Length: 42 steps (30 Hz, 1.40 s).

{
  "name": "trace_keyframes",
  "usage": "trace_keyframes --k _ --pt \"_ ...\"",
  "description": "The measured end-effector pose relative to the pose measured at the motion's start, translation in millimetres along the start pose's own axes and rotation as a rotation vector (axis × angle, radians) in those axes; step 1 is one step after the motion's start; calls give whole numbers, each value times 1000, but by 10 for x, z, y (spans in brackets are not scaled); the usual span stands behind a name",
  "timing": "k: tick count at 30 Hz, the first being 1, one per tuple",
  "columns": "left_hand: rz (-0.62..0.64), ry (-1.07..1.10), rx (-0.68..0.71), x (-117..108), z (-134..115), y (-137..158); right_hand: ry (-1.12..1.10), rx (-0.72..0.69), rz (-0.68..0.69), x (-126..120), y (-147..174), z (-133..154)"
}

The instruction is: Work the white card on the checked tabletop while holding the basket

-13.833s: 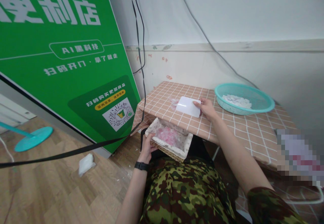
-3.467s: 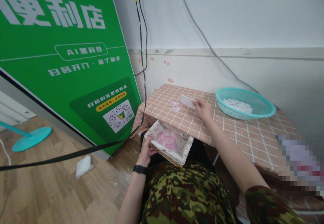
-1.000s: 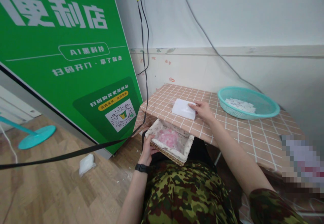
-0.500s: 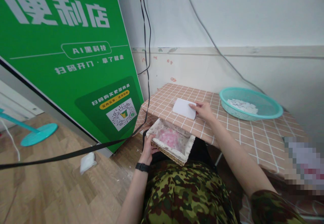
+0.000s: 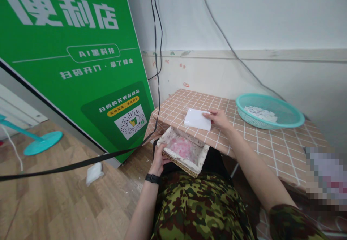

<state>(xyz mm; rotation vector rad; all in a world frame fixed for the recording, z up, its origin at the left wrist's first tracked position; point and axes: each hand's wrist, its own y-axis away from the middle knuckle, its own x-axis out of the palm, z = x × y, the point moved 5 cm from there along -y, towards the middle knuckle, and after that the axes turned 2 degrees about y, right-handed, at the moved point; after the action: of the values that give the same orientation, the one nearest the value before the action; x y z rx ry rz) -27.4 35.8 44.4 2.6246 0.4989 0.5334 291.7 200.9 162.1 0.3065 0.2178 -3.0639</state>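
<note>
My left hand (image 5: 160,159) grips the left side of a small woven basket (image 5: 177,163), thumb over its rim. The basket has a pale patterned cloth lining and rests tilted at my lap, below the table edge. Inside lies a loose pink and whitish, see-through heap (image 5: 182,147) whose kind I cannot make out. Over the near part of the table, my right hand (image 5: 218,118) pinches the right end of a flat white rectangular piece (image 5: 196,119), thumb on top and other fingers mostly hidden. A thin front side of the white piece shows; whether it touches the tablecloth, I cannot tell.
A turquoise plastic basket (image 5: 271,122) with white scraps stands on the checked tablecloth (image 5: 271,149) to the right. Beside it is a blurred-out item (image 5: 328,175). A black strap (image 5: 108,157) crosses in front of the green cabinet (image 5: 81,88). A white packet (image 5: 94,173) lies on the floor.
The white piece has tipped slightly in my right hand, so its front side shows more. My left hand and the woven basket stay in place.
</note>
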Motion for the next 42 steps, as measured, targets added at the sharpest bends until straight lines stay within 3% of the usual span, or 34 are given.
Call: trace_keyframes --k 4,9,14,17,28,37,42 --pt "17 2 -1 0 14 -13 -18 12 1 13 18 -15" --pt "-2 -1 8 -1 7 -9 -59 74 125 103 35 -47" --pt "-8 6 -1 2 11 -16 -117 18 -194 -103 -44 -16" --pt "8 10 -5 6 19 -26 -108 -20 -278 -151 -62 0" --pt "20 37 5 24 4 -3 88 -152 -137 93 -155 25" --pt "20 37 -1 21 26 -16 40 -72 -70 12 -116 8" --pt "7 40 -3 23 10 -7 57 -45 -162 -203 -168 -17"
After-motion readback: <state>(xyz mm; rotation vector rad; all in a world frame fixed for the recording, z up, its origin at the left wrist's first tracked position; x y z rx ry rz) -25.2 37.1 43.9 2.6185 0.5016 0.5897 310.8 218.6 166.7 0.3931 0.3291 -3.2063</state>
